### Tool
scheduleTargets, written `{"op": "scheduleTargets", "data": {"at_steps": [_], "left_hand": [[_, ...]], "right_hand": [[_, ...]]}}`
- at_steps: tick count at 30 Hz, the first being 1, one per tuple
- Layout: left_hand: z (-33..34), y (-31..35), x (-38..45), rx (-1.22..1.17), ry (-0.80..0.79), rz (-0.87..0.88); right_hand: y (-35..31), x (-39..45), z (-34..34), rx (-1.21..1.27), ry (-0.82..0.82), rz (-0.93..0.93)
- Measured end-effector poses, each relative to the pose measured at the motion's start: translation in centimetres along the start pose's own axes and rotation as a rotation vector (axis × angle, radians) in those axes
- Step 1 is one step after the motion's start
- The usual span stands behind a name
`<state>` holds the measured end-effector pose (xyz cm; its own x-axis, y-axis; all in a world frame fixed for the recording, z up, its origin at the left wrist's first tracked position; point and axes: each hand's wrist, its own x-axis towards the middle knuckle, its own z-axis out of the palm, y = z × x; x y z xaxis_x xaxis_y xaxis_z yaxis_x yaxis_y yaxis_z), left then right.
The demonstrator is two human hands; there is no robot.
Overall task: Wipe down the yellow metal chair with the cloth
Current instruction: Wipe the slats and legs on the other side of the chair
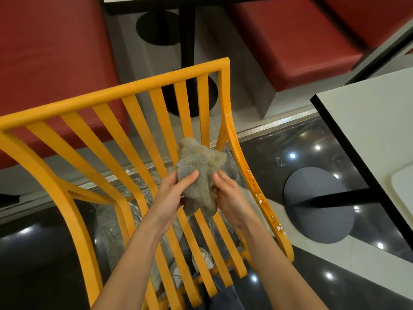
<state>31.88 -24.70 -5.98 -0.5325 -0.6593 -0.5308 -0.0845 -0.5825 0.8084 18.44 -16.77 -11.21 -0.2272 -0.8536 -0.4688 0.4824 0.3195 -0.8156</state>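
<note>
1. We're looking down on the yellow chair (pixel 125 121), its slatted frame filling the middle of the view, with both our hands held just above the slats.
2. The cloth (pixel 201 173), grey and crumpled, sits bunched between the two hands, over the slats towards the chair's right side.
3. Our left hand (pixel 172 195) grips the cloth's left edge, thumb laid across the front of the fabric, the other fingers tucked behind it.
4. Our right hand (pixel 230 195) holds the right side, fingers curled in against the fabric from beside and below.
5. Most of the cloth sticks up beyond the fingertips; a smaller fold hangs down between the palms. We cannot tell whether it touches the slats.
6. The chair's right rail (pixel 257 186), just beside the right hand, carries white specks and brownish spots.
7. Around us: red seats (pixel 288 41) beyond the chair, a white surface (pixel 368 121) at right on a round grey base (pixel 312 204), and a glossy dark floor (pixel 40 253).
</note>
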Motion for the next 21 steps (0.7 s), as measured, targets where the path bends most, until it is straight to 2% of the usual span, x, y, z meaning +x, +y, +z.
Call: {"op": "scheduleTargets", "data": {"at_steps": [2,5,8,10,12,15,18,20,21], "left_hand": [[-0.5,-0.2,0.2,0.146,0.051,0.121],[-1.5,-1.5,0.5,0.314,0.226,0.286],[-1.3,-2.9,0.7,0.376,0.417,0.309],[-1.0,-2.9,0.4,0.279,0.508,0.277],[-1.2,-2.5,0.1,0.162,0.45,0.327],[-0.9,-0.3,-0.7,0.045,0.215,0.469],[0.1,2.6,-1.6,-0.06,0.085,0.566],[0.9,4.3,-1.6,-0.054,0.02,0.591],[1.4,4.8,-1.3,-0.031,-0.007,0.583]], "right_hand": [[-0.5,0.0,-0.4,0.003,0.07,-0.139],[-0.5,-0.2,-1.2,-0.1,0.249,-0.313],[0.5,-0.3,-1.9,-0.223,0.344,-0.39],[0.6,-0.5,-2.3,-0.267,0.376,-0.416],[-0.3,-1.2,-2.5,-0.267,0.34,-0.465],[-3.5,-3.6,-2.1,-0.303,0.246,-0.618],[-7.5,-5.1,-1.6,-0.289,0.209,-0.735],[-8.8,-4.8,-1.5,-0.156,0.13,-0.73],[-8.7,-4.4,-1.1,-0.02,0.082,-0.647]]}}
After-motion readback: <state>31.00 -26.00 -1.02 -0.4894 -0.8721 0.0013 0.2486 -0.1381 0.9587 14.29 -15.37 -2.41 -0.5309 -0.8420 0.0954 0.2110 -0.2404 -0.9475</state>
